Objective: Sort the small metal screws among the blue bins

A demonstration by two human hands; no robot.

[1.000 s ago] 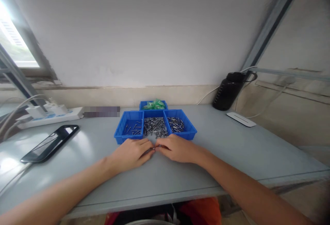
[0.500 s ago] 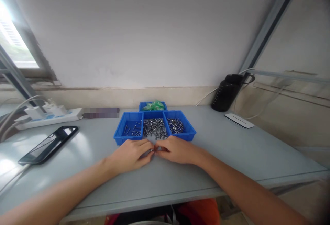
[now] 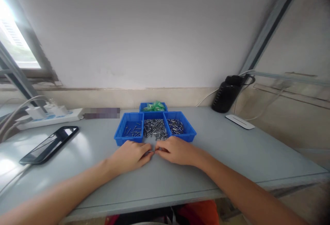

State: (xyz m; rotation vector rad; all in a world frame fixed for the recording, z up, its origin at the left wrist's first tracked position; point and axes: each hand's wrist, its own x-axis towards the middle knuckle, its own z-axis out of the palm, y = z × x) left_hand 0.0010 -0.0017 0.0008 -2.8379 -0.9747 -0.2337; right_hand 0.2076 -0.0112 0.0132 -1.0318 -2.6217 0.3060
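Observation:
My left hand (image 3: 132, 156) is closed in a pinch on a thin metal screw (image 3: 151, 151), just in front of the blue bins. Opposite it, my right hand (image 3: 179, 151) pinches at the screw's right end, where the fingertips hide any small part. Behind my hands, a heap of metal screws (image 3: 155, 128) lies between two blue bins. The left blue bin (image 3: 121, 128) has a few loose screws in it, while the right blue bin (image 3: 190, 134) holds a thicker pile of small metal pieces.
Green plastic packets (image 3: 156, 106) fill a blue bin at the back. To the right stand a black bottle (image 3: 227, 94) and a flat white device (image 3: 239, 122). On the left lie a phone (image 3: 50, 146) and a power strip (image 3: 64, 115) with plugs and cables.
My fingertips have drawn slightly apart, so more of the screw shows between them. The bins and their contents stay where they were.

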